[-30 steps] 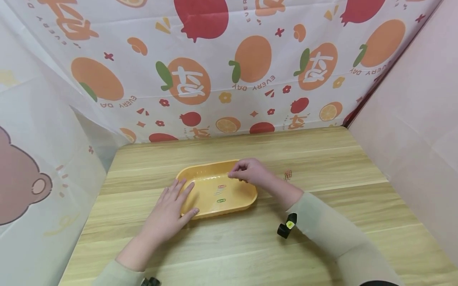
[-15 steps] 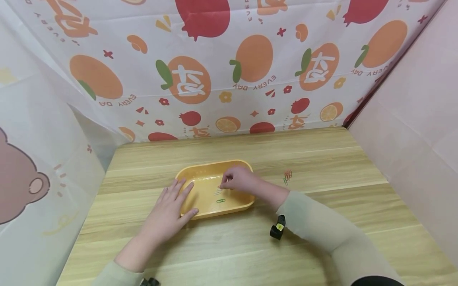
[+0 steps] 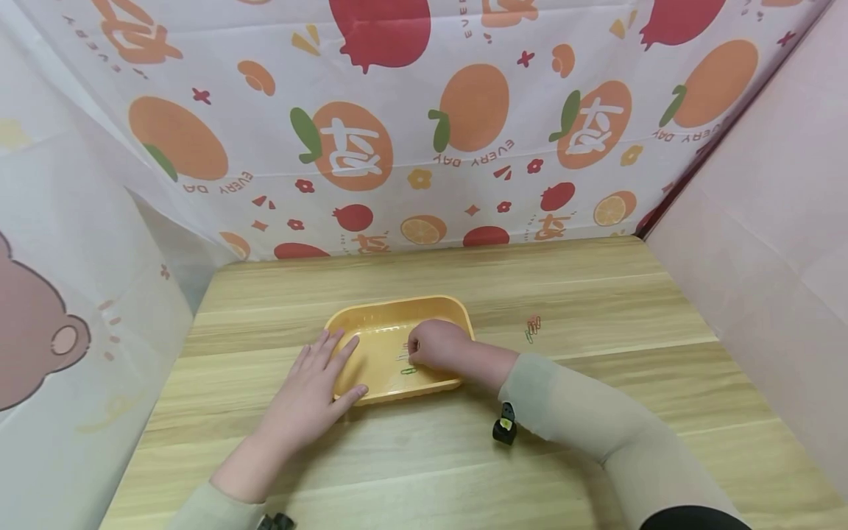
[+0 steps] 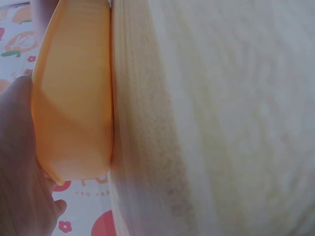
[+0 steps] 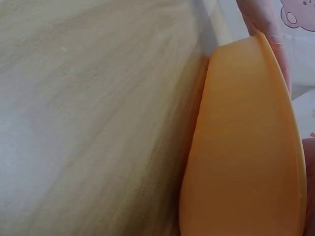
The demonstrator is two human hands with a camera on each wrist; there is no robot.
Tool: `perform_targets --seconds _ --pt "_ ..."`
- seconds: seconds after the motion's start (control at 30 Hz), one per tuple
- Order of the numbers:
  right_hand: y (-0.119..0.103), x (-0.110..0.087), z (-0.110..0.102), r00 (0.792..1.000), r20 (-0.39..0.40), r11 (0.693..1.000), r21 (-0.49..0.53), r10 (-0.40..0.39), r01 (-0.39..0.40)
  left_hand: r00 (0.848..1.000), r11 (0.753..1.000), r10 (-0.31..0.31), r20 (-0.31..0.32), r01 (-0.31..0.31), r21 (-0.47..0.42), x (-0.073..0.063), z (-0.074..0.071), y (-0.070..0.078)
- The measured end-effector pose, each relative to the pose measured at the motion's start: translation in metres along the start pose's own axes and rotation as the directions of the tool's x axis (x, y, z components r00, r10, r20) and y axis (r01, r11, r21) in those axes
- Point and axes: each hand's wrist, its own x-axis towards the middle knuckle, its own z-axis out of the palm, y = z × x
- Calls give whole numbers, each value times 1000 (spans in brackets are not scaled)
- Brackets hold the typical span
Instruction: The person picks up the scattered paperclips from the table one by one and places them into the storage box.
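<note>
A yellow tray (image 3: 374, 375) lies on the wooden table, its outer wall large in both wrist views. Inside it are small paper clips: a green paper clip (image 3: 407, 371), with pale and reddish ones above, partly covered by my right hand (image 3: 442, 346). That hand reaches over the tray's right side, fingers curled, thumb and fingertips pinched low at a paper clip they mostly hide. My left hand (image 3: 311, 390) rests spread on the tray's left rim, fingers straight over the edge; the left wrist view shows this hand (image 4: 19, 162) beside the tray wall.
Several red and green paper clips (image 3: 533, 327) lie loose on the table (image 3: 596, 412), right of the tray. A fruit-print cloth (image 3: 411, 132) hangs behind the table. Pale sheets close off the left and right sides.
My right hand has moved left and down from the tray's right rim to the clips inside, thumb and fingers pinched throughout. My left hand stays on the rim.
</note>
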Motion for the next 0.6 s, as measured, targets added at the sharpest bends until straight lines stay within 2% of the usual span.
perform_targets --seconds 0.3,0.6 --pt "4 0 4 999 -36 1000 -9 -5 5 1000 1000 -1 0 1 -3 0 -2 2" --pt "9 -4 -3 994 -104 995 93 -31 41 1000 1000 -4 0 4 -11 0 -1 3"
